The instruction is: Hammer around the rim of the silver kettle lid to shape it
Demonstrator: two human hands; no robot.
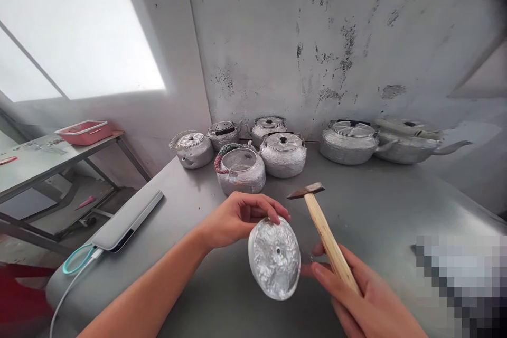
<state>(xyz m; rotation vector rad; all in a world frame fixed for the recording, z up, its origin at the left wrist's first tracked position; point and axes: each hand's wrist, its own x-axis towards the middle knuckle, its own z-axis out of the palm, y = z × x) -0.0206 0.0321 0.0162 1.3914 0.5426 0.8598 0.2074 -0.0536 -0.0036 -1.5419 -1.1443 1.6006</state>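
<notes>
— What's in your left hand (237, 216)?
— The hammered metal lid (274, 257). My fingers (265, 205) curl over its top rim and pinch it, and it's tilted on edge over the grey table (376, 211).
— And the right hand (356, 296)?
— Its fingers are wrapped round the wooden handle of the hammer (322, 227), head up, just beside the lid. A lidless kettle (240, 169) stands behind on the table.

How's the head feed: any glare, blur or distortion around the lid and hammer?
Head view: the window at upper left is blown out white; the wide lens bends the wall and table edges; the lid and hammer are sharp, with soft glints on the lid only; a pixelated block covers the lower right.
</notes>
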